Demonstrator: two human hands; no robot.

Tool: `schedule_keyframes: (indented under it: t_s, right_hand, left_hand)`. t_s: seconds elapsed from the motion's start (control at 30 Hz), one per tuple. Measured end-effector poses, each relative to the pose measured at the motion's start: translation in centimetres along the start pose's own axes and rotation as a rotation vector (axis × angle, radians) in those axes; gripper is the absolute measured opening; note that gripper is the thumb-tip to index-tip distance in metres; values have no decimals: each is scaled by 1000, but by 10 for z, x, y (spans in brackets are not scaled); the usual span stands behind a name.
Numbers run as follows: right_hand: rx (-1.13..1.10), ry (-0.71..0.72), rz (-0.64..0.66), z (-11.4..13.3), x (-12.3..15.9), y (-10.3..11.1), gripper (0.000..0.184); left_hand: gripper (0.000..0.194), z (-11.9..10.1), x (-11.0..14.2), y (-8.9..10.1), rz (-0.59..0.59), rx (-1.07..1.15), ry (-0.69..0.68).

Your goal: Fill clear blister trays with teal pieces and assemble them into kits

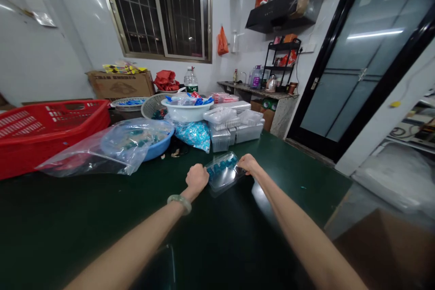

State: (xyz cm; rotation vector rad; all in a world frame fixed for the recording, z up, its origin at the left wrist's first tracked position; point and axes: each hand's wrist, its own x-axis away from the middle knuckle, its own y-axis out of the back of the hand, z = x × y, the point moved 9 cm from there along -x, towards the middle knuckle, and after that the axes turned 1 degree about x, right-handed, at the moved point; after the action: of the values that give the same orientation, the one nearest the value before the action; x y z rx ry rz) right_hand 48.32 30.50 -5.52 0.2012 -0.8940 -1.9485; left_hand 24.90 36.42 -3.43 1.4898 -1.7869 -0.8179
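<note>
A clear plastic clamshell tray (222, 180) lies low over the green table, with a row of several teal pieces (222, 166) inside along its far part. My left hand (197, 176), a pale bangle at its wrist, is closed at the tray's left edge. At the opposite edge my right hand (248, 164) is closed too, fingers curled against the rim. Glare on the plastic hides some detail. Directly behind are stacked clear plastic boxes (249, 132).
A blue basin (159, 146) under a clear plastic bag, a white basin (188, 112) and a patterned blue bag (195, 135) stand behind the hands. A red basket (54, 131) occupies the left. The green table (306, 204) ends at the right, near a cardboard box (384, 249).
</note>
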Motion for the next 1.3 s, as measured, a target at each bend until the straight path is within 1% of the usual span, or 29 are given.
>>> schedule_keyframes:
  t_s: [0.1, 0.17, 0.23, 0.33, 0.43, 0.5, 0.57, 0.6, 0.63, 0.7, 0.73, 0.77, 0.8, 0.9, 0.97, 1.03, 1.1, 1.2, 1.3]
  right_hand:
    - [13, -111, 104, -17, 2, -9, 27]
    - [4, -148, 137, -20, 8, -13, 27]
    - [-19, -164, 155, -18, 15, -16, 26]
    - [-75, -164, 164, -11, 27, -19, 25]
    - [-129, -156, 173, -6, 36, -20, 25]
    - [-139, -161, 190, -6, 38, -22, 25]
    - [-128, -171, 204, -8, 38, -23, 26]
    - [-118, -175, 206, -10, 38, -23, 26]
    - [-107, -178, 205, -11, 37, -23, 25]
    - [-89, -176, 194, -12, 34, -22, 24]
    - [-81, -173, 187, -13, 33, -21, 23]
    - [-73, -169, 180, -14, 31, -21, 23]
    - [-66, -163, 171, -14, 30, -20, 22]
    - [-50, -143, 145, -16, 25, -20, 20]
    - [-44, -123, 131, -18, 21, -21, 19]
    - [-41, -101, 127, -20, 20, -22, 20]
    - [-44, -73, 123, -21, 21, -23, 21]
    - [-58, -24, 102, -20, 27, -23, 21]
    - [-77, 10, 76, -15, 39, -26, 20]
  left_hand:
    - [26, -7, 9, -10, 53, -43, -94]
    - [26, -9, 14, -11, 62, -52, -138]
    - [26, -9, 17, -8, 53, -52, -164]
    - [27, -8, 14, 7, 15, -50, -198]
    - [27, -12, 8, 28, -14, -62, -253]
    - [29, -20, 10, 41, -32, -95, -312]
    - [40, -35, 20, 46, -49, -148, -416]
    - [51, -45, 28, 44, -46, -179, -487]
    - [66, -55, 36, 39, -30, -214, -565]
    - [100, -72, 51, 20, 36, -288, -703]
    - [113, -78, 54, 10, 78, -325, -748]
    - [121, -81, 54, 1, 119, -361, -773]
    - [124, -83, 50, -6, 160, -394, -782]
    - [120, -83, 28, -19, 276, -474, -778]
    - [115, -83, 15, -22, 331, -512, -784]
    - [110, -84, 8, -22, 355, -538, -794]
    - [104, -86, 9, -23, 362, -555, -799]
    - [97, -85, 22, -25, 365, -563, -808]
    - [102, -77, 40, -21, 340, -557, -819]
